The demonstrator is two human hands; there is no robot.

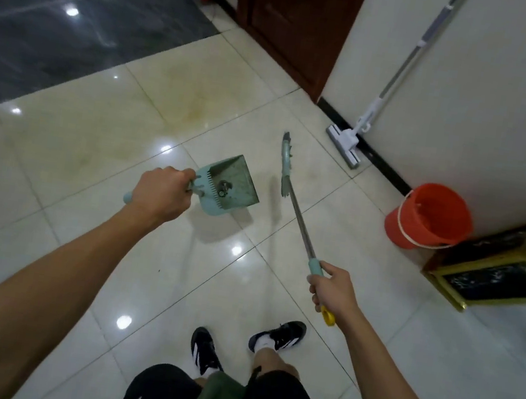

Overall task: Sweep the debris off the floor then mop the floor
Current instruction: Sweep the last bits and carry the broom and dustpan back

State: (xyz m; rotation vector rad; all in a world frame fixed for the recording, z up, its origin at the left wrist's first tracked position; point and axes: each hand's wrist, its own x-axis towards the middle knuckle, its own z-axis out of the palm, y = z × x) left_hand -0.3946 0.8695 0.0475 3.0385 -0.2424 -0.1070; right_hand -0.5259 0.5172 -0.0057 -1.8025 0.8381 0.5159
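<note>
My left hand (160,192) grips the handle of a light-blue dustpan (230,185), held above the cream tiled floor (93,148); small dark debris (223,188) lies inside it near the comb teeth. My right hand (334,290) grips the teal-and-yellow handle end of a broom (292,200), whose metal shaft runs up and left to a narrow teal head (285,162) seen edge-on, just right of the dustpan. A white sponge mop (345,141) leans on the wall at the right. An orange bucket (430,216) stands below it by the wall.
A dark wooden door (297,18) is at the top centre. A gold-framed black bin (499,266) stands to the right of the bucket. Dark glossy tiles (60,18) fill the top left. My feet in black shoes (279,335) are at the bottom.
</note>
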